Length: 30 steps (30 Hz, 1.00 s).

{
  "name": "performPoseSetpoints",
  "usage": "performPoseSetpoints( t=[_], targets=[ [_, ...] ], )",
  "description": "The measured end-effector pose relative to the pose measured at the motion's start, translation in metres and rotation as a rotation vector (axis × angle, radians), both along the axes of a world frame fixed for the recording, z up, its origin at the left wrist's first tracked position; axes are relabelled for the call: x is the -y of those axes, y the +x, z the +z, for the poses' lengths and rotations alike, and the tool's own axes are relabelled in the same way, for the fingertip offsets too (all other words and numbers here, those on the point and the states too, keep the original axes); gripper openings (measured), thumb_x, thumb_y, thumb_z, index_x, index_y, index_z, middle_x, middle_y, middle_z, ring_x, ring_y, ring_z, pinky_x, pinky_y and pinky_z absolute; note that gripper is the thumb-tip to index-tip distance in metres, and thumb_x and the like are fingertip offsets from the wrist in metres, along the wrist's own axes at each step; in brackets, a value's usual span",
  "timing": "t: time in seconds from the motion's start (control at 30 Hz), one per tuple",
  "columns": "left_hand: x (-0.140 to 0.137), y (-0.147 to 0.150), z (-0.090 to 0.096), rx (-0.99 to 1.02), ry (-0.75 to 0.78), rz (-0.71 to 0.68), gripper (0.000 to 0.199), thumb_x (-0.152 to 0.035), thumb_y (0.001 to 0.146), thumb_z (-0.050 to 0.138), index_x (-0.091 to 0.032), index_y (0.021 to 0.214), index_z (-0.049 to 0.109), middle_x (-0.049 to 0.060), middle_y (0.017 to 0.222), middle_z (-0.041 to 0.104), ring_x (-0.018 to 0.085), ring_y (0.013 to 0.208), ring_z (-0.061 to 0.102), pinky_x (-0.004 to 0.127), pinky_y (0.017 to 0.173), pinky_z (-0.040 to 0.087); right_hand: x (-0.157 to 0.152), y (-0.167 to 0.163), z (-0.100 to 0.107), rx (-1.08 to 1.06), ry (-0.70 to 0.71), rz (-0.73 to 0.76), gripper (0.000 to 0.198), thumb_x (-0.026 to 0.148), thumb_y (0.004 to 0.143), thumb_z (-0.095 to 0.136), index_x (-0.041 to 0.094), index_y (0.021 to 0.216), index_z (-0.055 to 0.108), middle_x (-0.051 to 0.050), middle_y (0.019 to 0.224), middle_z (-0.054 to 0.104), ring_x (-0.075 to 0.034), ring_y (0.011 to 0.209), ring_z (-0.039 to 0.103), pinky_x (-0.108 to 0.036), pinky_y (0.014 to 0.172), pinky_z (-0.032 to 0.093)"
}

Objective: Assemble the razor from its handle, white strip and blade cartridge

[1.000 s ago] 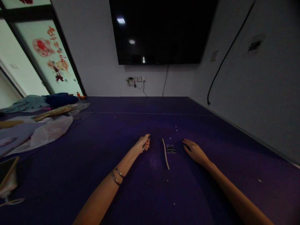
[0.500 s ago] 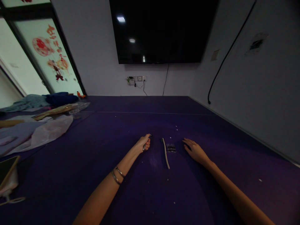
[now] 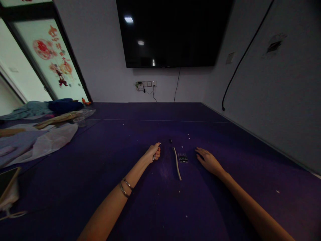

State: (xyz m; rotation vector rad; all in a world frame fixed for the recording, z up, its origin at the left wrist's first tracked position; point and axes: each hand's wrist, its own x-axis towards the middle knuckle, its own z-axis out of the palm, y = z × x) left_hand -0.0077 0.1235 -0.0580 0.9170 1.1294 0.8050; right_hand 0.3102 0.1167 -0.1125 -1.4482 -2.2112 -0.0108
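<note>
My left hand [image 3: 153,152] is closed in a fist around a slim dark tool [image 3: 154,156]. Its thin, shiny tip pokes out past the thumb, and the fingers hide the rest. A small black piece [image 3: 170,141], like a cap, lies on the purple surface just beyond that tip. To the right of the fist is a slightly curved cream stick [image 3: 177,164] with a dark patch at its far end. Beside the stick sits a small clear pack [image 3: 183,158] with dark parts inside. My right hand [image 3: 207,159] rests flat and holds nothing, fingers extended, right of the pack.
Several white specks dot the purple surface [image 3: 140,207]. Plastic sheeting [image 3: 57,140] and folded cloth [image 3: 65,105] lie at the left, with a phone-like device [image 3: 8,184] nearer me. A large screen [image 3: 173,33] hangs on the back wall; a black cable [image 3: 240,62] runs down the right wall.
The small black piece now lies apart on the surface beyond my left fist, where nothing showed before. The tool's tip looks thinner and brighter. My right hand has not moved.
</note>
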Motion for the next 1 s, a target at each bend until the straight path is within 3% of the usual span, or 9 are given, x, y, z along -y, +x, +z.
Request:
performPoseSetpoints(
  t=[0.17,0.3,0.37,0.43,0.6,0.77,0.9,1.0],
  targets=[
    [0.000,0.004,0.004,0.008,0.067,0.057,0.038,-0.048,0.084,0.033,-0.017,0.064,0.044,-0.009,0.039,0.030,0.005,0.029,0.026,0.016,0.032,0.017,0.005,-0.004,0.010,-0.078,0.059,-0.003,0.036,0.030,0.084,0.040,0.016,0.112,0.059,-0.012,0.121,0.057,-0.025,0.113,0.051,-0.043,0.095,0.039],
    [0.001,0.009,0.010,0.016,0.169,0.101,0.028,-0.034,0.084,0.034,-0.015,0.072,0.051,-0.007,0.043,0.037,0.005,0.031,0.032,0.016,0.032,0.021,0.023,-0.027,0.039,-0.130,0.134,-0.160,0.027,0.032,0.083,0.041,0.019,0.094,0.063,-0.009,0.092,0.067,-0.023,0.089,0.061,-0.034,0.078,0.046],
    [0.002,0.011,0.013,0.020,0.222,0.112,0.023,-0.029,0.084,0.036,-0.015,0.076,0.053,-0.006,0.045,0.041,0.006,0.033,0.038,0.016,0.034,0.026,0.037,-0.048,0.054,-0.109,0.016,-0.198,0.028,0.039,0.084,0.041,0.022,0.085,0.063,-0.004,0.073,0.067,-0.018,0.066,0.062,-0.027,0.058,0.044],
    [0.004,0.013,0.016,0.027,0.268,0.109,0.019,-0.026,0.083,0.041,-0.014,0.079,0.055,-0.004,0.050,0.047,0.006,0.039,0.046,0.016,0.038,0.033,0.053,-0.072,0.064,-0.045,-0.143,-0.160,0.035,0.045,0.084,0.040,0.022,0.073,0.063,-0.002,0.062,0.065,-0.016,0.056,0.060,-0.023,0.048,0.037],
    [0.011,0.018,0.025,0.019,0.370,0.033,0.014,-0.021,0.077,0.059,-0.012,0.087,0.058,0.007,0.075,0.065,0.011,0.060,0.062,0.020,0.055,0.046,0.081,-0.116,0.063,0.164,-0.240,-0.103,0.041,0.049,0.084,0.040,0.019,0.069,0.063,-0.007,0.068,0.067,-0.021,0.062,0.064,-0.026,0.051,0.039],
    [0.016,0.020,0.030,0.003,0.454,-0.048,0.015,-0.017,0.072,0.065,-0.012,0.083,0.055,0.010,0.079,0.068,0.016,0.066,0.065,0.025,0.062,0.049,0.089,-0.124,0.054,0.261,-0.239,-0.098,0.030,0.037,0.086,0.039,0.018,0.081,0.062,-0.010,0.077,0.069,-0.022,0.067,0.066,-0.027,0.056,0.043],
    [0.017,0.021,0.038,-0.031,0.573,-0.122,0.019,-0.019,0.069,0.069,-0.013,0.080,0.055,0.009,0.079,0.069,0.018,0.072,0.066,0.025,0.064,0.047,0.084,-0.117,0.059,0.213,-0.249,-0.091,0.027,0.029,0.085,0.041,0.018,0.076,0.063,-0.010,0.076,0.069,-0.020,0.066,0.066,-0.024,0.055,0.041],
    [0.019,0.022,0.048,-0.046,0.656,-0.143,0.019,-0.021,0.068,0.069,-0.014,0.077,0.054,0.009,0.081,0.068,0.019,0.077,0.066,0.025,0.065,0.047,0.074,-0.101,0.076,0.039,-0.248,-0.091,0.031,0.031,0.084,0.041,0.017,0.066,0.061,-0.008,0.063,0.066,-0.018,0.056,0.063,-0.023,0.051,0.040]
  ],
)
